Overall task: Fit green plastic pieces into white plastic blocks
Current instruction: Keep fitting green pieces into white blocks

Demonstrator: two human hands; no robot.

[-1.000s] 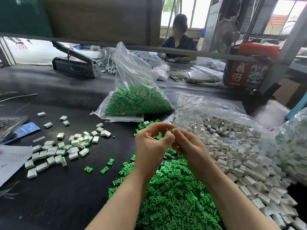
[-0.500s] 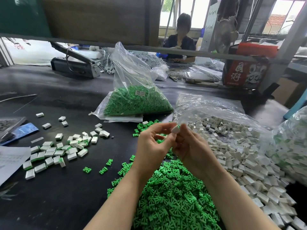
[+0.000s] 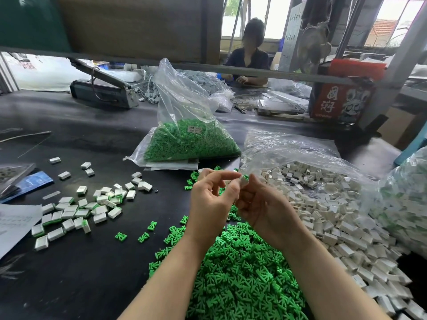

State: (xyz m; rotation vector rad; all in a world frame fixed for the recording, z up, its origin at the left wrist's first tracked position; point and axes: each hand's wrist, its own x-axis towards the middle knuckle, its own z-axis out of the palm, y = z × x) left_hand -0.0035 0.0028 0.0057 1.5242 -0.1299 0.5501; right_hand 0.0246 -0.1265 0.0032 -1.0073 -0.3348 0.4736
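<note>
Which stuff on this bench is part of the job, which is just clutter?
Job: left hand, right hand, white block pinched between them, loose green pieces, white block pile, finished blocks.
Clutter: heat sealer, red box, papers.

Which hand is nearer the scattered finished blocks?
Left. The left hand hovers just right of the finished blocks; the right hand is farther right, beside the white block pile.

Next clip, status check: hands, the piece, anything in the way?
Left hand and right hand both pinching one white block, green piece showing at its end. Raised above the loose green pile. Nothing in the way.
</note>
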